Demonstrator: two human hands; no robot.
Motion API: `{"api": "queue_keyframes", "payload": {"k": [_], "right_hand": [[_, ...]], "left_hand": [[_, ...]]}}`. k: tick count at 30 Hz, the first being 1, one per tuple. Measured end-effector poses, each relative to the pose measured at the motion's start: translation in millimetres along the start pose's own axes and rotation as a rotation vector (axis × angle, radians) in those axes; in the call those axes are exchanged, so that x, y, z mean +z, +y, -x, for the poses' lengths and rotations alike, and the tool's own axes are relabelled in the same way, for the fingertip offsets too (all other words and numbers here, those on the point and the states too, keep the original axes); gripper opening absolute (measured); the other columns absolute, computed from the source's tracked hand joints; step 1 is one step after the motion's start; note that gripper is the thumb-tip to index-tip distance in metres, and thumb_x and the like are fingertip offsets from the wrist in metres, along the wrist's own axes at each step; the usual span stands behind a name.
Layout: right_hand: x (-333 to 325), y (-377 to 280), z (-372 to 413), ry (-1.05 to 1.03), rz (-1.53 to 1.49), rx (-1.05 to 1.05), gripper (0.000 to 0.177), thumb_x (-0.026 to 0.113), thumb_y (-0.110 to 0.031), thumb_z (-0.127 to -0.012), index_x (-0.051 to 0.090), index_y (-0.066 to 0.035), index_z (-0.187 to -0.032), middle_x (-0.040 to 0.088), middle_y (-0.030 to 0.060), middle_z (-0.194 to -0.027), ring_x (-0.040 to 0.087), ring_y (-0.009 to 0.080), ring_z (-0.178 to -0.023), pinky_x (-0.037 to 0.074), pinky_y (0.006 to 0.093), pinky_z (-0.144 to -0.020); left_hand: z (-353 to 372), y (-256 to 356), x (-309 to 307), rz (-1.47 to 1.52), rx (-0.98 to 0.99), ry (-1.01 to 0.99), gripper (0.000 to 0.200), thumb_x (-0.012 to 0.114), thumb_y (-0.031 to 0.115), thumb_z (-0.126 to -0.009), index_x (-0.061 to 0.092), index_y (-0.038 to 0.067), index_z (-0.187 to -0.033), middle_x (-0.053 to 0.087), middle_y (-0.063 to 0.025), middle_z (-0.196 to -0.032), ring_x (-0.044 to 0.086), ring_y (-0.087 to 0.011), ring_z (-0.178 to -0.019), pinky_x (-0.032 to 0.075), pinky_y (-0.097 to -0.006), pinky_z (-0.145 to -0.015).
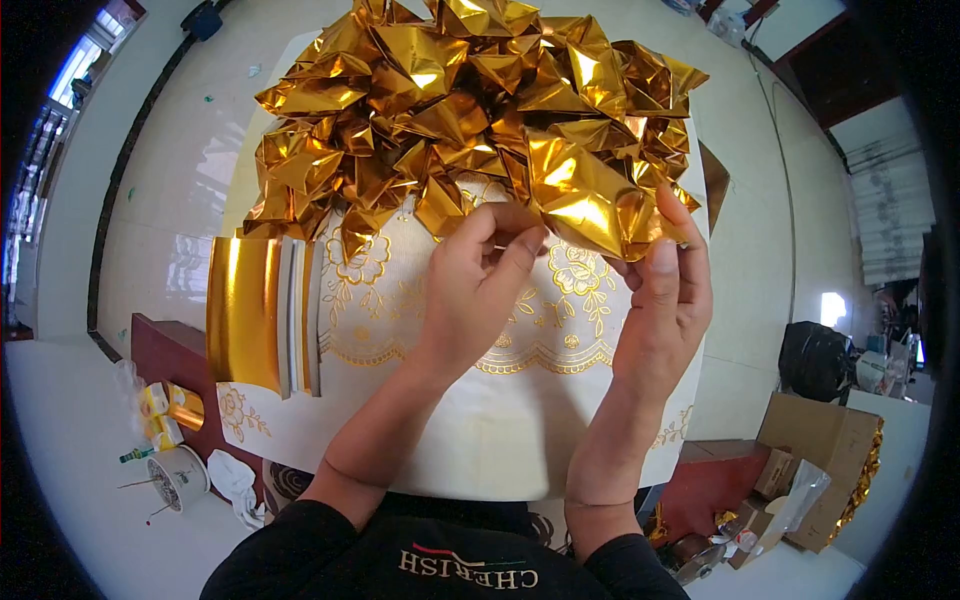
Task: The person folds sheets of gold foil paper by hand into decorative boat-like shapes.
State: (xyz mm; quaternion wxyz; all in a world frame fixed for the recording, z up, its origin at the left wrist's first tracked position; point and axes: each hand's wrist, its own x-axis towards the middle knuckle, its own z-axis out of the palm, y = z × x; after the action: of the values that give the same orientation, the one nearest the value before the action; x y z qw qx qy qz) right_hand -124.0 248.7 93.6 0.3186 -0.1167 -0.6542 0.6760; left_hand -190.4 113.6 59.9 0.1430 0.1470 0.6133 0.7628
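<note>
A folded gold foil paper piece (575, 195) is in front of me, at the near side of a big heap of similar folded gold pieces (420, 70). My right hand (665, 310) grips its right end, with the thumb in front and fingers behind and along the side. At its lower left corner, the thumb and index finger of my left hand (485, 280) are pinched together. The exact contact there is small and partly hidden by the fingers. Both hands are above a white tablecloth (470, 420) with gold embroidered flowers.
A stack of gold foil sheets (245, 315) lies at the table's left side. On the floor side at right are an open cardboard box (820, 450) and a black bag (815, 360). A white bucket (178, 478) and a white cloth (233, 480) are at lower left.
</note>
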Motion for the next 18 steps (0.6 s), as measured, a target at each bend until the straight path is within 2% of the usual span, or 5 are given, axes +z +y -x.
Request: {"api": "queue_keyframes", "payload": {"k": [4, 5, 12, 13, 18], "right_hand": [[3.1, -1.8, 2.2, -0.019, 0.075, -0.035, 0.045, 0.059, -0.023, -0.102, 0.052, 0.003, -0.138, 0.061, 0.0139, -0.128, 0.062, 0.0157, -0.111, 0.051, 0.03, -0.095], [4.6, -2.0, 1.9, -0.011, 0.061, -0.038, 0.045, 0.06, -0.02, -0.101, 0.052, 0.004, -0.139, 0.062, 0.0128, -0.128, 0.062, 0.0137, -0.108, 0.049, 0.0278, -0.094], [8.5, 0.6, 3.5, -0.166, 0.164, -0.072, 0.049, 0.056, -0.019, -0.103, 0.046, 0.004, -0.145, 0.059, 0.0135, -0.137, 0.059, 0.017, -0.117, 0.044, 0.0291, -0.101], [7.0, 4.3, 1.5, -0.19, 0.254, -0.14, 0.052, 0.049, -0.021, -0.105, 0.04, 0.005, -0.149, 0.054, 0.0159, -0.143, 0.051, 0.0202, -0.13, 0.038, 0.0317, -0.109], [19.0, 2.8, 5.6, -0.114, 0.068, -0.07, 0.059, 0.042, -0.022, -0.107, 0.023, 0.007, -0.155, 0.042, 0.0189, -0.153, 0.041, 0.0245, -0.14, 0.031, 0.0358, -0.116]], "left_hand": [[-3.0, 8.3, 2.6, 0.179, 0.123, 0.084, 0.051, 0.05, -0.003, -0.098, 0.037, -0.005, -0.147, 0.053, -0.0147, -0.138, 0.052, -0.0208, -0.129, 0.042, -0.0332, -0.107], [-2.4, 11.4, -4.2, 0.206, 0.125, 0.021, 0.068, 0.048, -0.005, -0.096, 0.018, -0.003, -0.156, 0.04, -0.0169, -0.152, 0.04, -0.0239, -0.141, 0.031, -0.0369, -0.115], [-0.1, 25.1, 1.0, 0.356, 0.11, -0.023, 0.078, 0.058, 0.019, -0.095, 0.015, -0.006, -0.155, 0.032, -0.0213, -0.158, 0.036, -0.0269, -0.144, 0.027, -0.0417, -0.119], [1.7, 25.8, 4.2, 0.37, 0.116, -0.016, 0.077, 0.057, 0.018, -0.096, 0.016, -0.005, -0.155, 0.034, -0.0193, -0.157, 0.038, -0.0251, -0.143, 0.028, -0.0401, -0.118], [6.1, 31.0, 9.3, 0.294, 0.106, -0.039, 0.074, 0.055, 0.015, -0.098, 0.014, -0.005, -0.156, 0.033, -0.0173, -0.158, 0.039, -0.0237, -0.141, 0.029, -0.0379, -0.117]]}}
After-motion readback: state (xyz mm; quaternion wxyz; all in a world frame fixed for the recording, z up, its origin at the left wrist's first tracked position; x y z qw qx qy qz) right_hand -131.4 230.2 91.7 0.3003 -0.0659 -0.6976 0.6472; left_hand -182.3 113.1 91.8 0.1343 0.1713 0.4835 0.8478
